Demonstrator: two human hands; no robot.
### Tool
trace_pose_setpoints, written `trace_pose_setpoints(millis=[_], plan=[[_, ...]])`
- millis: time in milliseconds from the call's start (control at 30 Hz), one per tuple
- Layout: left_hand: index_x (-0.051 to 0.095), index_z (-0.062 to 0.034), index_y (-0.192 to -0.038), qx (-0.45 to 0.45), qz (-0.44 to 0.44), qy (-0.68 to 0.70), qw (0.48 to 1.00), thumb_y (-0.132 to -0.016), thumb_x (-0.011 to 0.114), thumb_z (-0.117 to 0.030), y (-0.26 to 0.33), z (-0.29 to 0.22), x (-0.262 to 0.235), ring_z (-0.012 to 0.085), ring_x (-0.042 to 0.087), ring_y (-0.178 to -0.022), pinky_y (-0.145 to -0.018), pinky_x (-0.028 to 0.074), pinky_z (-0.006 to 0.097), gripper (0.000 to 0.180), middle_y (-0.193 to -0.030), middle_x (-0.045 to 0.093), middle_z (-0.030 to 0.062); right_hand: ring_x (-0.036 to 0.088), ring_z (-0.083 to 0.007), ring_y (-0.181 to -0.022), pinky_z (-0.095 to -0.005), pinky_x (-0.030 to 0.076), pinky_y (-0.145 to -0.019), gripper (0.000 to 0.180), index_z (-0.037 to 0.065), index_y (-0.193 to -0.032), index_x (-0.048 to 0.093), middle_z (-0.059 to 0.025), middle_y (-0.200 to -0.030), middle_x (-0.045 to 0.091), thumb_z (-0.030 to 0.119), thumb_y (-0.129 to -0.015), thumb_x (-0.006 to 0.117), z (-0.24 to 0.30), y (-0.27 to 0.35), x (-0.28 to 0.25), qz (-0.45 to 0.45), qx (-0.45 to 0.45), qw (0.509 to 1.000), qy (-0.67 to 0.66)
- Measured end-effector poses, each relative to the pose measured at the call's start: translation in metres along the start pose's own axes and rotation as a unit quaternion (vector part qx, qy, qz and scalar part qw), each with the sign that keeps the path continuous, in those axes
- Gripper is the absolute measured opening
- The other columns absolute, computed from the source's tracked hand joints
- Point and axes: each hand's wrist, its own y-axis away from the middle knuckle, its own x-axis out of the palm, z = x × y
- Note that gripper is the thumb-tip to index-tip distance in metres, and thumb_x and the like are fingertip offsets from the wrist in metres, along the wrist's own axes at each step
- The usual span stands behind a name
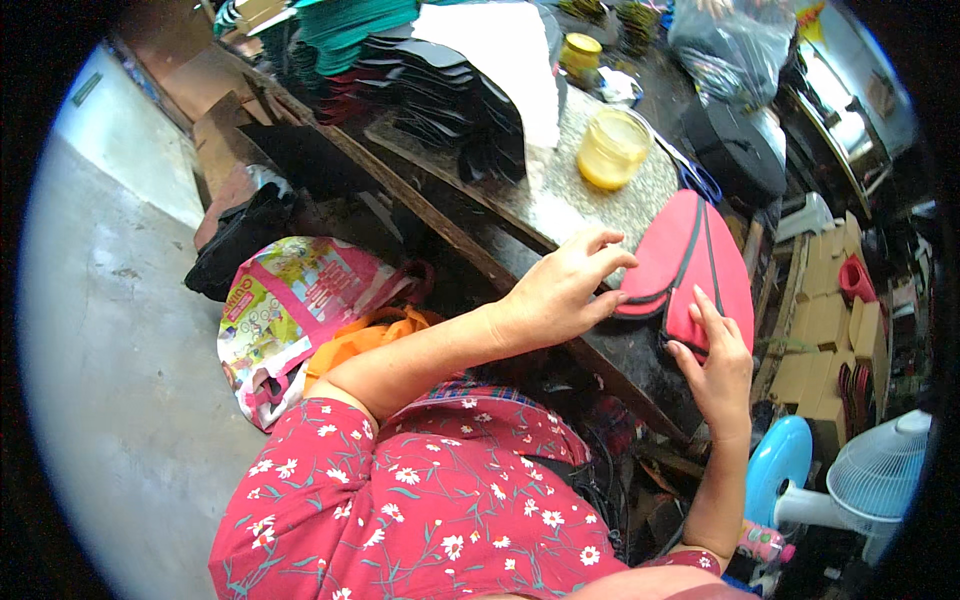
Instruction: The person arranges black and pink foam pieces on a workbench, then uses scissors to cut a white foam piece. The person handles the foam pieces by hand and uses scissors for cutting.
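Head view: a red, black-edged slipper piece (pixel 655 245) is kept at the table's (pixel 630 352) near edge, under the right hand (pixel 712 350).
The left hand's (pixel 565 290) thumb and fingers are spread apart, with their tips by the piece's left edge; touch cannot be told. The right pointing finger is laid on top, with the thumb bent low; a pinch cannot be told. The long way is pointed away from the body, toward the blue-handled scissors (pixel 702 184). The left forearm is stretched across, and the right is raised from below.
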Motion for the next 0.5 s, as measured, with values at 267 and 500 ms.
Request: trace_pose_setpoints(millis=[267,500], plan=[[0.051,0.0001,-0.125,0.034,-0.123,-0.066,0.99,-0.081,0.069,-0.006,-0.03,0.032,-0.016,0.0387,0.051,-0.119,-0.104,0.041,0.042,0.049,-0.122,0.054,0.0213,0.057,-0.0322,-0.117,-0.0397,0.044,-0.1,0.071,0.01,-0.144,0.044,-0.0199,-0.125,0.06,0.023,-0.081,0.075,-0.002,-0.096,-0.002,-0.016,-0.14,0.986,-0.091],[0.005,0.0181,-0.145,-0.105,-0.114,-0.053,0.986,-0.071,0.083,-0.026,-0.083,0.07,0.008,0.0445,0.016,-0.145,-0.12,0.017,0.043,0.116,-0.15,0.015,0.0406,0.052,-0.0336,-0.127,-0.0446,0.045,-0.1,0.08,0.013,-0.152,0.03,-0.0242,-0.142,0.049,0.026,-0.086,0.073,-0.004,-0.175,0.04,-0.028,-0.065,0.964,-0.257]])
